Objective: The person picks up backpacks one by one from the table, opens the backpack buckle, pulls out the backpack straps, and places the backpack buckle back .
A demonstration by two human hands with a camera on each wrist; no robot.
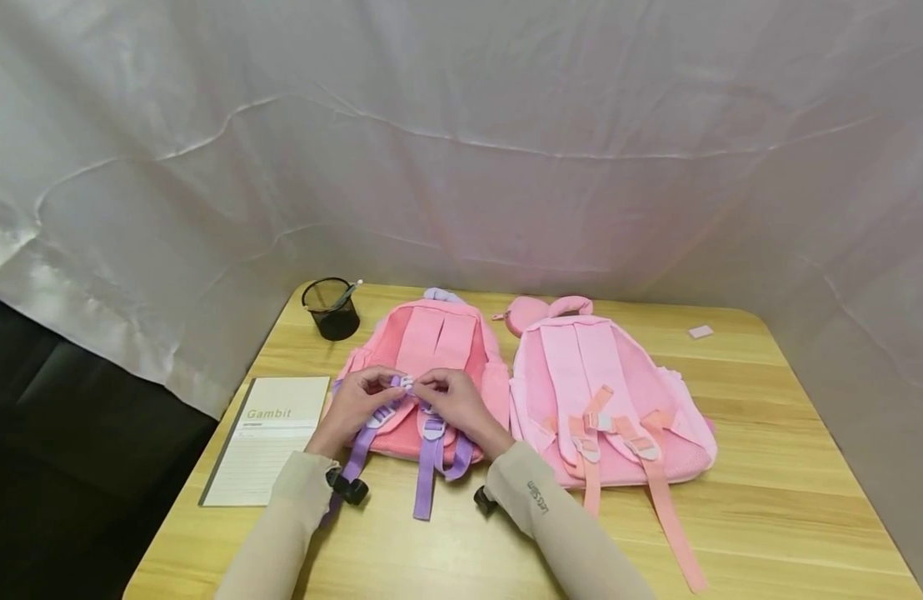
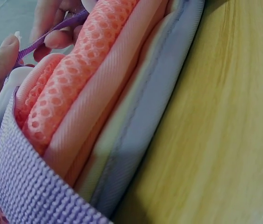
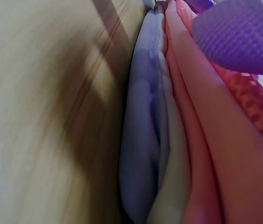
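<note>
A coral-pink backpack (image 1: pixel 456 337) lies with its straps upward in the middle of the table. Over its lower part, my left hand (image 1: pixel 361 406) and right hand (image 1: pixel 458 406) meet fingertip to fingertip. Between them they pinch a small white buckle (image 1: pixel 406 382) on a purple strap; whether its halves are joined cannot be seen. The left wrist view shows the thin purple strap (image 2: pixel 47 38) running between the fingers of both hands. Purple webbing (image 1: pixel 425 479) hangs from white adjusters (image 1: pixel 433 428) below. The right wrist view shows mostly the bag's pink side (image 3: pixel 215 121), with the fingers nearly hidden.
A lighter pink backpack (image 1: pixel 562 400) with orange straps lies against the right side, a round pink pouch (image 1: pixel 525 315) at its top. To the left lies a notebook (image 1: pixel 270 442). A black mesh pen cup (image 1: pixel 337 323) and a small pale block (image 1: pixel 700 332) stand farther back.
</note>
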